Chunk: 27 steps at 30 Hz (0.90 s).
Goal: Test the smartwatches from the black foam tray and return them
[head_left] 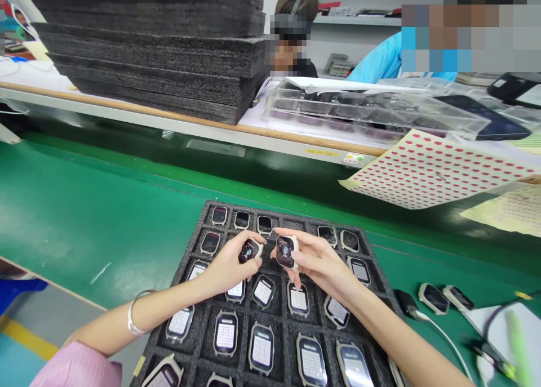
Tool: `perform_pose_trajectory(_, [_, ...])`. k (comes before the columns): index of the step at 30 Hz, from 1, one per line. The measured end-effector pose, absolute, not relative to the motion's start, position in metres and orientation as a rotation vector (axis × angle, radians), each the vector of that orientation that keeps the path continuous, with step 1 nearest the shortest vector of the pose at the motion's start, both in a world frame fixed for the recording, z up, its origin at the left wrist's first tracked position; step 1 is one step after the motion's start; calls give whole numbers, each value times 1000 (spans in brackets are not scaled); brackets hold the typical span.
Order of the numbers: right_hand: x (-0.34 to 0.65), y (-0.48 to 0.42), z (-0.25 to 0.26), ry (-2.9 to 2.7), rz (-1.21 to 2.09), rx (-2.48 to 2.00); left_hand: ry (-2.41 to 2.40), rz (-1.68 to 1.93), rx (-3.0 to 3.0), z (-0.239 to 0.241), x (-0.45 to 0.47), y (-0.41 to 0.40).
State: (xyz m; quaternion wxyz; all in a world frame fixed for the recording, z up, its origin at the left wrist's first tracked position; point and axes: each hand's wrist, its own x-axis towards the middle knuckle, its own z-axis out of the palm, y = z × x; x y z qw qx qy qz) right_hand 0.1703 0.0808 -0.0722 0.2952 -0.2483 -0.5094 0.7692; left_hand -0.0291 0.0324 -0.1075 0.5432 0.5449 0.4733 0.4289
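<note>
My left hand (239, 260) is closed around a smartwatch (249, 251) with a dark, lit face, held over the tray. Just to its right, my right hand (315, 256) grips another smartwatch (285, 252) between thumb and fingers, its screen facing me. Both are pale-cased and have no straps. Beneath the hands lies a black foam tray (198, 325) divided into compartments, with several watch bodies in them. Many, such as the watch (262, 347) near the front, show white screens with rows of text; those along the back row are dark.
Two watch bodies (434, 298) and a black charger (406, 303) with a white cable lie right of the tray on the green bench (105, 235). A shelf behind carries stacked black foam (160, 54), clear plastic trays (372, 108) and a red-dotted sheet (435, 170). People sit beyond.
</note>
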Motion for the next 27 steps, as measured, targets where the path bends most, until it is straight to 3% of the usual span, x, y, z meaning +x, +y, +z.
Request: perform_pose_trajectory(27, [166, 78, -70, -1444, 1958, -804, 1201, 1144, 1466, -100, -36, 31])
